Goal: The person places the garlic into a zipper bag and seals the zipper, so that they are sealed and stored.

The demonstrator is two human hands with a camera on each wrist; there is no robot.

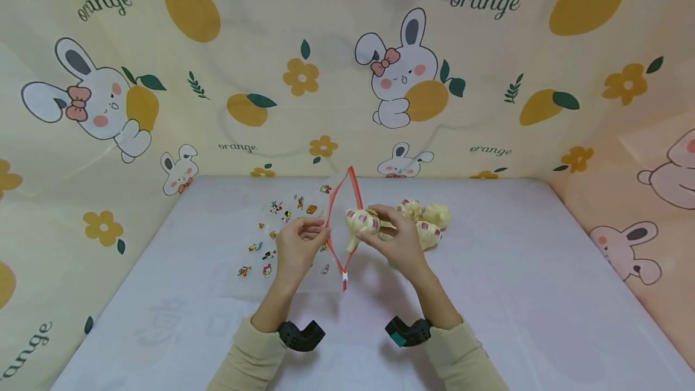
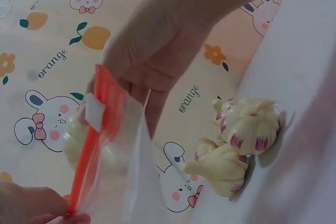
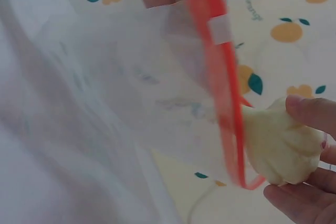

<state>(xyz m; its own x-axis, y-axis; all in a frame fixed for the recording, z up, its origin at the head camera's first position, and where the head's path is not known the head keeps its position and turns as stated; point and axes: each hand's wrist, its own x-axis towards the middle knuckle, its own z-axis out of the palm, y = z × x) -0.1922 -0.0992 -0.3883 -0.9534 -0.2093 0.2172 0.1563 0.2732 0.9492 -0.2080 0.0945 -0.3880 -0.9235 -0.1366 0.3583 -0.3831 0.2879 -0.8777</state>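
Observation:
My left hand (image 1: 295, 252) pinches the red zip edge (image 1: 329, 213) of a clear slider bag (image 1: 255, 258) printed with small colourful cartoon figures. The bag's mouth is spread apart and faces right. In my right hand (image 1: 399, 243), a garlic bulb (image 1: 361, 222) with purple marks is held between thumb and fingers at that mouth. The right wrist view shows the held bulb (image 3: 281, 142) with its stem end toward the red rim (image 3: 231, 98). A white slider (image 2: 95, 112) sits near one end of the zip.
More garlic bulbs (image 1: 436, 215) lie grouped on the white tabletop (image 1: 516, 282), just beyond my right hand. Two of them (image 2: 252, 124) appear in the left wrist view. A patterned cloth (image 1: 336, 35) with rabbits and oranges hangs behind the table and along its sides.

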